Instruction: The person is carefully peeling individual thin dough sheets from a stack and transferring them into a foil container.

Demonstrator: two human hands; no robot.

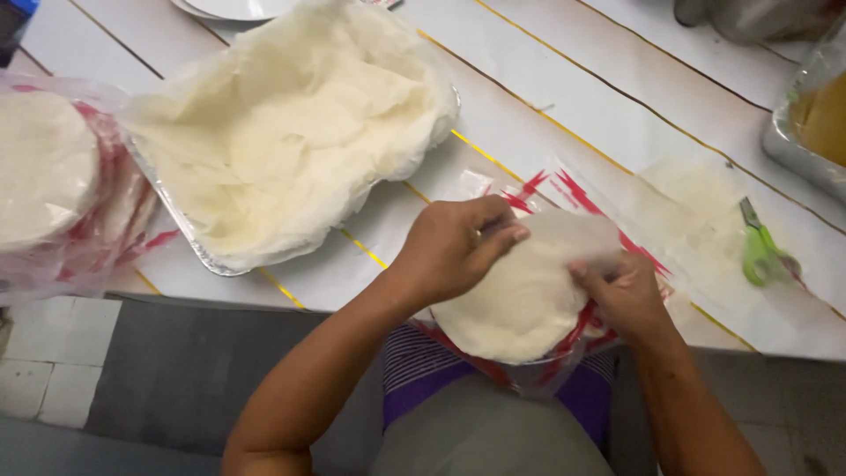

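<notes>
A stack of round, pale flatbreads (520, 300) sits in an opened clear plastic bag with red print (564, 189) at the table's front edge. My left hand (454, 247) pinches the top sheet at its upper left edge. My right hand (626, 295) grips the same stack at its right edge, fingers curled around the thin sheets. A foil tray (181, 234) lined with overlapping pale flatbread sheets (291, 123) lies to the upper left, apart from both hands.
Another bagged stack of flatbreads (48, 176) rests at the far left. Green-handled scissors (760, 247) lie on a loose sheet at the right. A second foil tray (797, 150) sits at the right edge, and a white plate (233, 9) at the top.
</notes>
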